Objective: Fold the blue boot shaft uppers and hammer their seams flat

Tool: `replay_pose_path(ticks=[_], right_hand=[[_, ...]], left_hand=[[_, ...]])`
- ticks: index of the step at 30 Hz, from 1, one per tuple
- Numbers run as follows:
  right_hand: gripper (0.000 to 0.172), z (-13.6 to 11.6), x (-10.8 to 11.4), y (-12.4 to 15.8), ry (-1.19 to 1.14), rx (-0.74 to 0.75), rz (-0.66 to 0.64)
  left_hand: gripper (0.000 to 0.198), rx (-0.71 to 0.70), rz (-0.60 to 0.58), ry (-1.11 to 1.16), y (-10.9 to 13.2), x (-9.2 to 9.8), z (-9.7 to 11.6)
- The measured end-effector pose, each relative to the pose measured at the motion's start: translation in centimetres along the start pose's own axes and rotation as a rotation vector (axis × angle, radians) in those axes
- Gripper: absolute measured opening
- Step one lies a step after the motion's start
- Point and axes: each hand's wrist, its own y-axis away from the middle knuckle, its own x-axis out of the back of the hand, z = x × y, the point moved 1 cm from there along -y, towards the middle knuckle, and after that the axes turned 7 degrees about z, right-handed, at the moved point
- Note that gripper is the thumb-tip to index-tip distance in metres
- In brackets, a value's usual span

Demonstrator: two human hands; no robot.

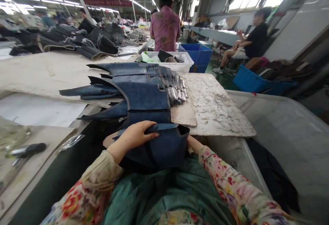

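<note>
A folded blue leather boot upper (164,149) is held at the table edge, close over my lap. My left hand (137,135) grips its top edge, thumb and fingers pressed on the leather. At the right end of the same piece is my right hand (192,144), holding it from the side; most of its fingers are hidden behind the leather. Just beyond lies a flat blue upper (147,96) with a dark band across it. More blue uppers (128,68) overlap in a row behind, with shiny, silvery strips (177,88) along their right ends.
A worn white board (218,105) lies to the right, beside a large pale bin (290,125). A dark-handled tool (29,150) rests at left. Dark pieces (100,40) are heaped farther back. A white tub (174,66) and blue crates (197,55) stand ahead. Two people are nearby.
</note>
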Motion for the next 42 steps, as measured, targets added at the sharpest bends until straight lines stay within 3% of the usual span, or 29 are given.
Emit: replay_pose_path(ticks=[4, 7, 12, 19, 23, 26, 30, 33, 35, 38, 42], right_hand=[[0.047, 2.2, 0.2, 2.9, -0.136, -0.094, 0.019], [0.042, 2.6, 0.7, 4.6, -0.189, -0.122, -0.012], [0.042, 2.2, 0.3, 4.1, -0.212, -0.125, -0.051], [0.025, 3.6, -2.5, 2.0, -0.222, -0.145, 0.046], [0.027, 3.7, -2.9, 0.3, -0.235, -0.144, 0.124], [0.029, 3.3, -2.8, -0.6, -0.246, -0.136, 0.140], [0.024, 3.8, -3.1, 1.8, -0.225, -0.177, 0.018], [0.022, 4.7, -3.2, 5.1, -0.212, -0.211, -0.065], [0.021, 5.1, -2.7, 6.3, -0.208, -0.208, -0.051], [0.020, 5.1, -1.7, 5.7, -0.196, -0.171, 0.043], [0.024, 4.4, -1.4, 3.2, -0.168, -0.070, 0.101]], left_hand=[[0.070, 0.123, -0.189, 0.124, -1.6, 1.2, -0.9], [0.074, 0.153, -0.292, 0.169, -2.7, 1.0, -1.3], [0.074, 0.151, -0.372, 0.201, -3.4, 0.8, -1.5], [0.080, 0.125, -0.383, 0.183, -3.7, 0.2, -1.4], [0.095, 0.071, -0.375, 0.133, -3.6, -0.8, -1.7], [0.089, 0.116, -0.379, 0.233, -3.3, -0.5, -2.0], [0.064, 0.201, -0.380, 0.330, -3.9, 0.0, -2.5], [0.059, 0.243, -0.388, 0.293, -5.2, -1.1, -2.5], [0.058, 0.252, -0.409, 0.272, -6.1, -2.2, -2.4], [0.057, 0.247, -0.409, 0.267, -7.0, -3.2, -2.3], [0.056, 0.224, -0.281, 0.268, -6.6, -2.3, -2.3]])
